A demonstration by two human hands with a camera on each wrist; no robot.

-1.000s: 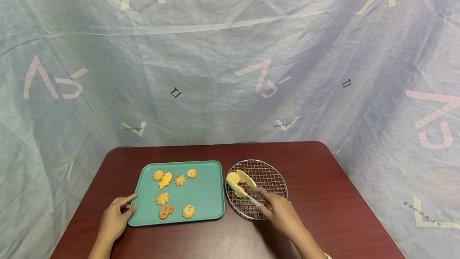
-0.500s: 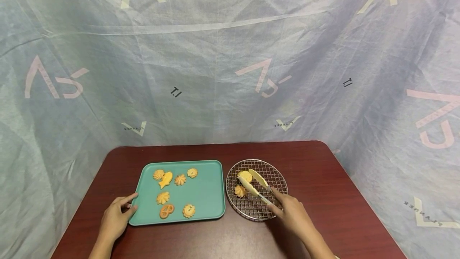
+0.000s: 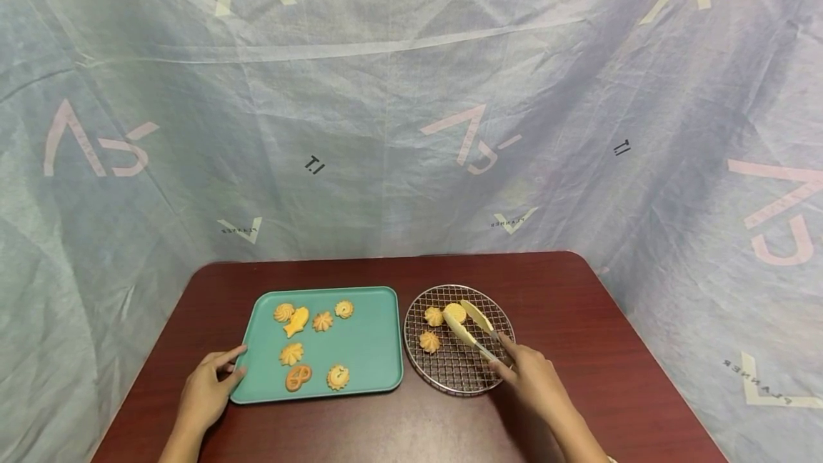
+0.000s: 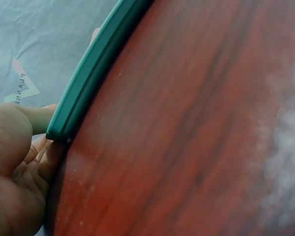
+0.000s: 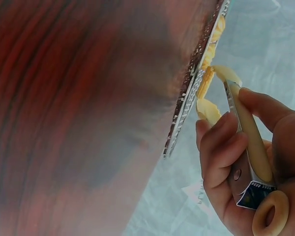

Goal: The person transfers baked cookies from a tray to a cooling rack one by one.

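My left hand [image 3: 207, 388] holds the left edge of a green tray [image 3: 376, 349], thumb and fingers at its rim. My right hand [image 3: 536, 377] grips a pair of tongs [image 3: 464, 334] with cream-coloured tips. Between those tips is a round pale-yellow cookie [image 3: 456, 314], over the round wire rack [image 3: 472, 370]; in the right wrist view the cookie [image 5: 205, 83] stands close against the rack. Two flower-shaped cookies, an upper one [image 3: 434, 316] and a lower one [image 3: 429, 341], lie on the rack left of the tongs.
On the tray lie a fish-shaped cookie [image 3: 296, 321], a pretzel [image 3: 298, 378], and several swirled or flower-shaped cookies, one of them [image 3: 337, 377] near the front rim. Tray and rack stand side by side on a dark red wooden table [image 3: 598, 363]. A printed grey cloth [image 3: 386, 127] hangs behind.
My right hand has moved right across the rack with the tongs, and the round cookie has shifted right between their tips. Both flower-shaped cookies there are now uncovered. The left hand has stayed put.
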